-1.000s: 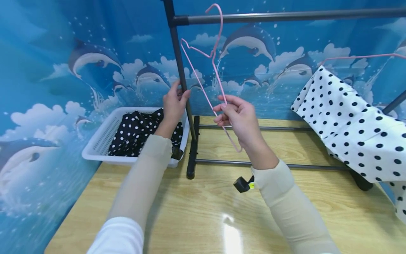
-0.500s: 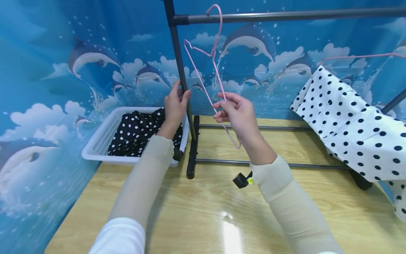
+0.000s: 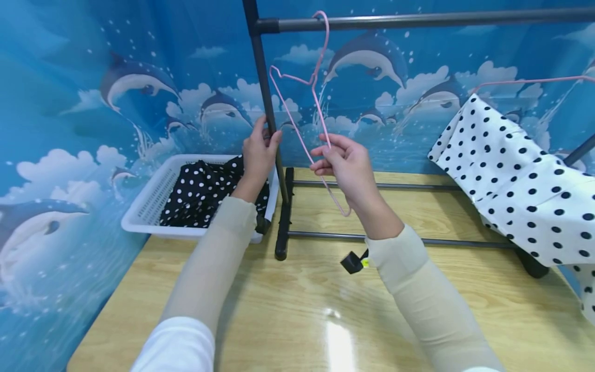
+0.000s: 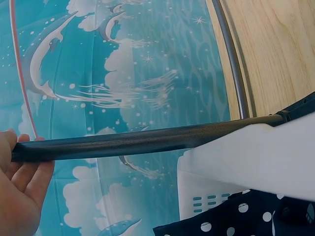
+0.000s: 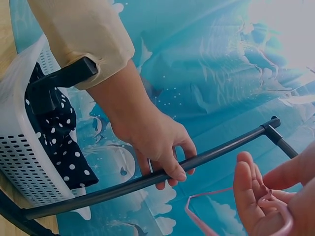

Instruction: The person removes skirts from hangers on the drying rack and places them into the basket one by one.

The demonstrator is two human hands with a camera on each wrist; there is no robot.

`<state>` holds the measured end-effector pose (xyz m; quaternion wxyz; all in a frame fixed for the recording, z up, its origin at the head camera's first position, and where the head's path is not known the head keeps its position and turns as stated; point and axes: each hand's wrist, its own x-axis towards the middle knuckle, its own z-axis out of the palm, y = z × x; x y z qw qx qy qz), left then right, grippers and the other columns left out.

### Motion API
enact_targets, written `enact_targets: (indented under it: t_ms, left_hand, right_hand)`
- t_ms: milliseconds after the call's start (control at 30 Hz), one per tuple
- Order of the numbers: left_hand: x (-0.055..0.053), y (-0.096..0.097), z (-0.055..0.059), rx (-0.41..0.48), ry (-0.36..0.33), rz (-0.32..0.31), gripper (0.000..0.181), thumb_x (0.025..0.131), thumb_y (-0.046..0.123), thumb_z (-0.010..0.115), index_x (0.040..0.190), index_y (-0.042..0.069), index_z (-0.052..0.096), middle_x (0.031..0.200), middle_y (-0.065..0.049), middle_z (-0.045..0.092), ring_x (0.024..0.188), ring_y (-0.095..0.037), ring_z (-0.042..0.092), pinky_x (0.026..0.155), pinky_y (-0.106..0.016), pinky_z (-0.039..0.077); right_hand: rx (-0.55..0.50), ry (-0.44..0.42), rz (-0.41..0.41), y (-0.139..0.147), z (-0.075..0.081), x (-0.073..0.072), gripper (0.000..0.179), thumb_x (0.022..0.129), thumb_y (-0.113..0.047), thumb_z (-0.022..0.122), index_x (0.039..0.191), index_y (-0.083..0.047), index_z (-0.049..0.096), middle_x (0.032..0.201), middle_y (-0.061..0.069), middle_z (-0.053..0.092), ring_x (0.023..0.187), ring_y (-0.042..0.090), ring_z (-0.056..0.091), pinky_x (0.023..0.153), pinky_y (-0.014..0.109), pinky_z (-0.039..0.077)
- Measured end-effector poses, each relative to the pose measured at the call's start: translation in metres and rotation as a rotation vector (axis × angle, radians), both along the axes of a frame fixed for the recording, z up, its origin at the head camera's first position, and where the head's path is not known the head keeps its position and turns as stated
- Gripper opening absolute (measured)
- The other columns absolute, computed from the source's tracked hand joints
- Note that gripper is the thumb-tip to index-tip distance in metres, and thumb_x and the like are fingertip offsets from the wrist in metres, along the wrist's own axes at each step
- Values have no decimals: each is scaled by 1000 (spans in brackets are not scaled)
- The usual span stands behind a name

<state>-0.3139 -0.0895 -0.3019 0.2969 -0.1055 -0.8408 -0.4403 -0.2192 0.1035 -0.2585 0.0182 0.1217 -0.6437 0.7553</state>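
Dark rack spans the far side. White dotted cloth hangs at right. White basket just left of rack, black dotted cloth inside. Pink hanger at rack's left end, hook up at top bar. Left hand grasping left upright; right hand pinching hanger's side.

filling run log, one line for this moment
left hand: grips black tubular upright; right hand: holds pink triangular hanger; white slotted basket: contains black polka-dot cloth

Wood-grain tabletop, white basket, dark rack standing
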Motion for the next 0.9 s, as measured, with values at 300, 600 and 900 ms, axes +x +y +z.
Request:
enact_targets:
  t_ms: [300, 600, 900]
  left_hand:
    - [2, 1, -1, 6, -6, 21, 35, 99, 26, 56, 132, 14, 50, 113, -7, 70, 101, -17, 69, 86, -30, 55]
    - [3, 2, 0, 6, 2, 14, 38, 99, 24, 57, 134, 12, 49, 114, -9, 69, 100, -19, 69, 86, -31, 55]
    - [3, 2, 1, -2, -12, 26, 37, 99, 25, 58, 132, 13, 49, 113, -7, 70, 97, -18, 69, 83, -30, 55]
  right_hand:
    - [201, 97, -98, 5, 0, 2, 42, 100, -7, 51, 142, -5, 45, 123, 14, 61, 112, 25, 61, 92, 29, 52]
    - [393, 235, -202, 15, -1, 11, 46, 99, -12, 53, 143, -4, 44, 137, 11, 53, 123, 21, 54, 103, 31, 44]
    - [511, 388, -380, 37, -1, 26, 45, 103, -25, 46, 144, -5, 44, 146, 10, 44, 135, 22, 40, 112, 39, 32]
